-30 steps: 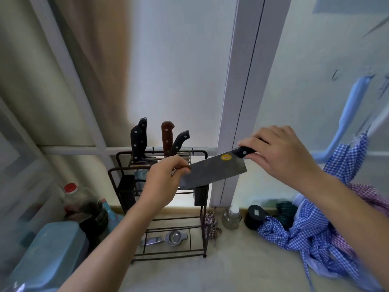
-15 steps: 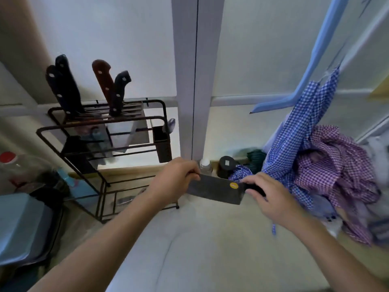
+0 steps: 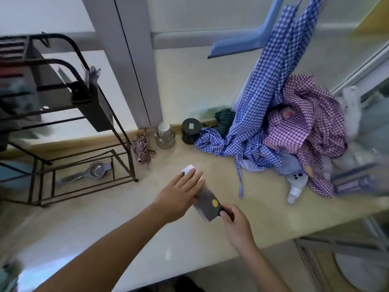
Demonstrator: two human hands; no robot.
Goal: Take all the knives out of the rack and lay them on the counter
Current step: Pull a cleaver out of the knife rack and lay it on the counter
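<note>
While the left hand (image 3: 179, 194) lies flat with its fingers spread out on top of the big knife (image 3: 205, 202), the right hand (image 3: 235, 224) is closed around the knife's black handle at the near end. The knife is a wide cleaver with a dark blade and a small yellow sticker close to the handle. It lies low on the pale counter (image 3: 105, 228), in the open middle part, with its far tip poking out past the left fingers, but I cannot tell if the blade is fully resting on the counter. The black wire rack (image 3: 88, 102) stands to the left, well apart from the knife, and its top part is blurry, so I cannot make out what is in it. On the rack's bottom shelf lies a metal squeezer (image 3: 92, 171). Near the wall behind the knife stand a small clear jar (image 3: 165, 135) and a black round tin (image 3: 190, 131), with a little checked cloth bundle (image 3: 142, 149) beside the jar. A blue checked cloth (image 3: 252, 123) and a purple checked cloth (image 3: 301, 123) are piled up on the right side of the counter.
</note>
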